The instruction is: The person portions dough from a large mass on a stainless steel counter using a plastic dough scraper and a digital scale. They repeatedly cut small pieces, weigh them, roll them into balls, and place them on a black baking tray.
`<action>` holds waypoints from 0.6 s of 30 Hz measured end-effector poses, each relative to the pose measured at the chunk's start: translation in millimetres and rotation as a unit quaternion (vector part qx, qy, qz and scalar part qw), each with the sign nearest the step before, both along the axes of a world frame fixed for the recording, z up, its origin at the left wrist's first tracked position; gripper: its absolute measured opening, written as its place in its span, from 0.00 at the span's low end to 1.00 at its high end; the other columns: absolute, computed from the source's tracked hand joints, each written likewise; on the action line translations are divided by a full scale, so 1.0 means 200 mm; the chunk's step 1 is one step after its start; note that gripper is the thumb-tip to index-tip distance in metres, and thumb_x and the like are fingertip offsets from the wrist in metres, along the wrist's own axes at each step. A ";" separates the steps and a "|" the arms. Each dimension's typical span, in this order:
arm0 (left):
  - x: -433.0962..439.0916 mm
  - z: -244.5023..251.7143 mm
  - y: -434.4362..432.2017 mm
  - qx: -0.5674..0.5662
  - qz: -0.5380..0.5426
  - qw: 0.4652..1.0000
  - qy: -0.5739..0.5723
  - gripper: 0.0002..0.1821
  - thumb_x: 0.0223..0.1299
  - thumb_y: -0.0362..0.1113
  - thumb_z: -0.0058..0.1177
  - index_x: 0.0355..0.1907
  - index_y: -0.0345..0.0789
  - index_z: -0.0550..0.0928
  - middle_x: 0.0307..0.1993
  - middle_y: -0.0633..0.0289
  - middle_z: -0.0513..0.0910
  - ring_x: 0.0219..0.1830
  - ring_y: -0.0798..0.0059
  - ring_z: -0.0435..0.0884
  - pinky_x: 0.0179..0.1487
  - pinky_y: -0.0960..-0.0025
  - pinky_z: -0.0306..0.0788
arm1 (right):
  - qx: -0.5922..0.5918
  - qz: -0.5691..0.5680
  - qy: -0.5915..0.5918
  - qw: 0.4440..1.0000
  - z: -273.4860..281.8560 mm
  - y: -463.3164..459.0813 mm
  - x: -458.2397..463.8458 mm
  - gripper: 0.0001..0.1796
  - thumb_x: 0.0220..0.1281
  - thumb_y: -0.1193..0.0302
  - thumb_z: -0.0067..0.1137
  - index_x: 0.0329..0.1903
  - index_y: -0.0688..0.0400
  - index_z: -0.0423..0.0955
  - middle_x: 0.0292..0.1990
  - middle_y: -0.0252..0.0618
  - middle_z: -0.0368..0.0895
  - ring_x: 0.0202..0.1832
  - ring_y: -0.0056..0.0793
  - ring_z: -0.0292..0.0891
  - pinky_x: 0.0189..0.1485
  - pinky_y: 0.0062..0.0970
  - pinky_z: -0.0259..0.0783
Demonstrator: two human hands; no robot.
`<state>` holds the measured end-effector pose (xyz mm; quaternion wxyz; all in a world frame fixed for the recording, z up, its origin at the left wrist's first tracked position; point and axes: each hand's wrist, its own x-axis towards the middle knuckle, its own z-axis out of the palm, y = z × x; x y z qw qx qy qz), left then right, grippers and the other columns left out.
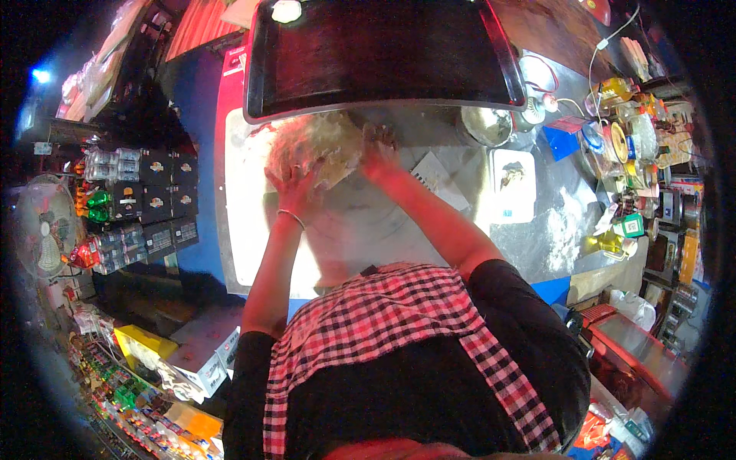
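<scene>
A pale, floury mass of dough (pixel 322 141) lies on the metal-topped worktable (pixel 368 230), just below a large dark baking tray. My left hand (pixel 295 183) rests with spread fingers against the dough's lower left part. At the dough's right edge is my right hand (pixel 379 146), partly in shadow; whether its fingers grip any dough is unclear. On the tray's upper left corner sits a small white piece, possibly dough (pixel 286 10).
The dark baking tray (pixel 379 57) spans the table's far side. To the right are a metal bowl (pixel 489 123), a white kitchen scale (pixel 512 187), a flat card (pixel 440 181), scattered flour (pixel 566 224) and several bottles and containers.
</scene>
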<state>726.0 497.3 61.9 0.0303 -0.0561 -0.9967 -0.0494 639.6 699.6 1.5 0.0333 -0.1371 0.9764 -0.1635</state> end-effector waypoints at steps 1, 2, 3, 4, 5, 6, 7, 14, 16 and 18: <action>0.01 -0.01 -0.01 0.022 0.014 1.000 -0.006 0.33 0.52 0.49 0.59 0.65 0.60 0.72 0.77 0.58 0.45 0.78 0.49 0.38 0.67 0.24 0.28 | 0.023 -0.019 0.057 0.998 0.00 0.00 -0.02 0.49 0.51 0.49 0.65 0.71 0.55 0.54 0.68 0.57 0.57 0.70 0.60 0.53 0.68 0.55 0.55; 0.01 -0.03 -0.02 0.031 0.035 0.999 -0.018 0.33 0.53 0.50 0.58 0.66 0.60 0.71 0.77 0.58 0.44 0.78 0.49 0.37 0.67 0.24 0.28 | 0.055 -0.033 0.073 0.995 0.02 0.00 -0.05 0.47 0.48 0.48 0.67 0.68 0.56 0.60 0.66 0.59 0.62 0.67 0.57 0.59 0.67 0.52 0.60; 0.01 -0.04 -0.02 0.051 0.064 0.994 -0.069 0.33 0.54 0.51 0.58 0.66 0.60 0.71 0.77 0.59 0.43 0.78 0.49 0.35 0.67 0.24 0.27 | 0.036 -0.032 0.062 0.997 0.04 0.01 -0.09 0.44 0.48 0.50 0.68 0.65 0.57 0.64 0.62 0.57 0.66 0.65 0.55 0.63 0.65 0.49 0.63; 0.01 -0.05 -0.03 0.043 0.056 0.996 -0.048 0.33 0.54 0.51 0.58 0.66 0.60 0.71 0.77 0.59 0.42 0.78 0.48 0.36 0.67 0.24 0.27 | 0.025 -0.024 0.009 0.999 0.07 0.03 -0.15 0.40 0.48 0.52 0.68 0.62 0.57 0.67 0.59 0.55 0.71 0.62 0.53 0.67 0.63 0.47 0.66; 0.02 -0.05 -0.04 0.046 0.057 0.995 -0.069 0.32 0.53 0.51 0.58 0.65 0.61 0.72 0.77 0.59 0.42 0.77 0.48 0.36 0.67 0.24 0.27 | 0.006 -0.018 -0.038 0.999 0.09 0.05 -0.17 0.36 0.48 0.54 0.68 0.59 0.58 0.70 0.55 0.54 0.74 0.60 0.51 0.70 0.61 0.45 0.68; 0.02 -0.06 -0.05 0.036 0.055 0.995 -0.074 0.32 0.53 0.51 0.58 0.64 0.61 0.73 0.77 0.59 0.41 0.77 0.47 0.37 0.67 0.24 0.26 | -0.056 0.013 -0.116 0.992 0.11 0.07 -0.19 0.33 0.49 0.56 0.68 0.56 0.58 0.73 0.52 0.53 0.77 0.57 0.49 0.73 0.58 0.43 0.70; 0.02 -0.06 -0.05 0.106 0.052 0.992 -0.051 0.32 0.52 0.51 0.59 0.64 0.62 0.73 0.77 0.59 0.42 0.77 0.47 0.36 0.67 0.24 0.27 | -0.125 0.042 -0.183 0.974 0.13 0.10 -0.19 0.29 0.49 0.57 0.68 0.52 0.59 0.74 0.49 0.52 0.79 0.54 0.48 0.75 0.56 0.41 0.72; 0.00 0.02 0.00 0.054 0.048 0.997 -0.007 0.35 0.49 0.51 0.61 0.64 0.59 0.72 0.77 0.58 0.45 0.77 0.47 0.37 0.68 0.26 0.29 | -0.302 0.058 -0.156 0.939 0.21 -0.02 0.06 0.18 0.61 0.65 0.52 0.51 0.59 0.77 0.50 0.52 0.80 0.52 0.50 0.76 0.52 0.44 0.72; 0.01 0.08 0.03 0.058 0.057 0.997 -0.013 0.37 0.49 0.52 0.62 0.66 0.57 0.70 0.77 0.53 0.45 0.77 0.45 0.38 0.68 0.26 0.30 | -0.197 0.064 -0.120 0.971 0.22 -0.05 0.10 0.15 0.58 0.67 0.52 0.47 0.59 0.78 0.46 0.51 0.80 0.48 0.48 0.76 0.50 0.44 0.72; 0.05 0.14 0.03 0.029 0.046 0.999 -0.006 0.39 0.45 0.49 0.67 0.65 0.60 0.70 0.76 0.56 0.48 0.76 0.45 0.40 0.66 0.23 0.37 | -0.026 0.157 -0.071 0.985 0.19 -0.06 0.12 0.16 0.58 0.69 0.51 0.48 0.58 0.76 0.44 0.50 0.79 0.46 0.42 0.76 0.50 0.40 0.72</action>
